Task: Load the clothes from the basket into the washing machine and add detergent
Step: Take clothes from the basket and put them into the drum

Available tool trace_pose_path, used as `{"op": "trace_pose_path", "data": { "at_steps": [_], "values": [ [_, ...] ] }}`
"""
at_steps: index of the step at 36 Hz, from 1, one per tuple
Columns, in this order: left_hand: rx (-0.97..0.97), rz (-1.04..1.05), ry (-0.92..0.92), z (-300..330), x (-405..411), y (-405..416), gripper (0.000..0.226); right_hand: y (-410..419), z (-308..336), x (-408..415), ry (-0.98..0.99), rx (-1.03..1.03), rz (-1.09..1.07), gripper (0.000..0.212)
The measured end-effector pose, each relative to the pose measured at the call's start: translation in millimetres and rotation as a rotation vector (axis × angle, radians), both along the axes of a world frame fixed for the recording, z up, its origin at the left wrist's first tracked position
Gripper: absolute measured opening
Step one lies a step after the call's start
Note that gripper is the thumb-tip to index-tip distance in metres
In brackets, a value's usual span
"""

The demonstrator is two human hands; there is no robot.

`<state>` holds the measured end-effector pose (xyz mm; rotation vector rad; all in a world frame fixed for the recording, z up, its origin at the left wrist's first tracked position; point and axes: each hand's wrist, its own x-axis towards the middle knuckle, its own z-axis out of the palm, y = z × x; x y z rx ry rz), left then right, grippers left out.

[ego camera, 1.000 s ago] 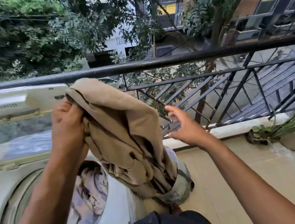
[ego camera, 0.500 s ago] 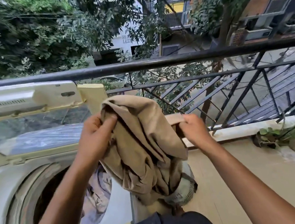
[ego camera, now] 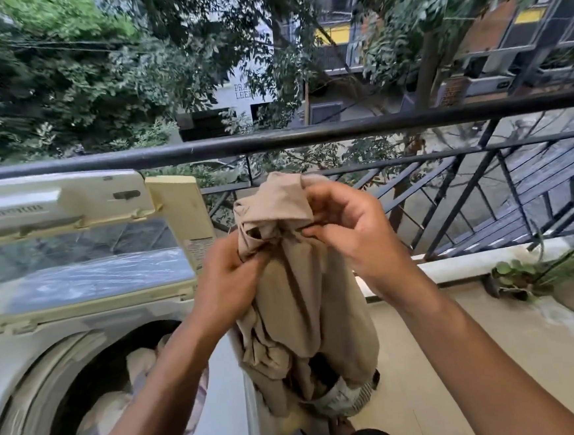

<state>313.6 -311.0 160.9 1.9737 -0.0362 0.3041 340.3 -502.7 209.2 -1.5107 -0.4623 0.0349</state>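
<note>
Both hands grip the bunched top of a tan garment (ego camera: 298,285) held up beside the washing machine (ego camera: 22,358): the left hand (ego camera: 229,283) clutches a fold, the right hand (ego camera: 352,232) pinches the cloth with curled fingers. The garment hangs toward the basket (ego camera: 348,398) on the floor. Pale clothes (ego camera: 121,398) lie in the machine's drum, its lid (ego camera: 74,241) raised.
</note>
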Motion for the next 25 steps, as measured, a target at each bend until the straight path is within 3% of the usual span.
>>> {"op": "trace_pose_path", "data": {
  "at_steps": [4,5,8,10,12,14,16,20,25],
  "values": [
    [-0.107,0.046,-0.090,21,-3,9,0.032,-17,-58,6,-0.049,-0.408,-0.415,0.047],
    [-0.142,0.042,-0.130,30,-4,11,0.036,-24,-75,7,-0.010,-0.578,-0.377,0.060],
    [-0.261,0.047,-0.219,52,-5,15,0.039,-40,-119,6,0.188,-0.998,0.031,0.116],
    [-0.316,0.063,-0.244,62,-4,16,0.032,-40,-135,-1,0.285,-1.077,0.197,0.123],
    [-0.342,0.070,-0.245,64,-2,18,0.027,-36,-146,-5,0.325,-1.081,0.186,0.100],
    [-0.316,0.067,-0.232,60,-1,19,0.032,-32,-153,-3,0.351,-1.091,0.067,0.055],
    [-0.247,0.073,-0.190,51,-2,19,0.039,-32,-156,2,0.331,-1.116,-0.062,0.029],
    [-0.031,0.116,-0.072,31,-7,25,0.032,-38,-140,10,0.268,-1.010,-0.274,0.016],
    [0.256,0.241,0.169,5,-13,24,0.028,-47,-86,21,0.206,-0.630,-0.491,0.018]
  ]
}}
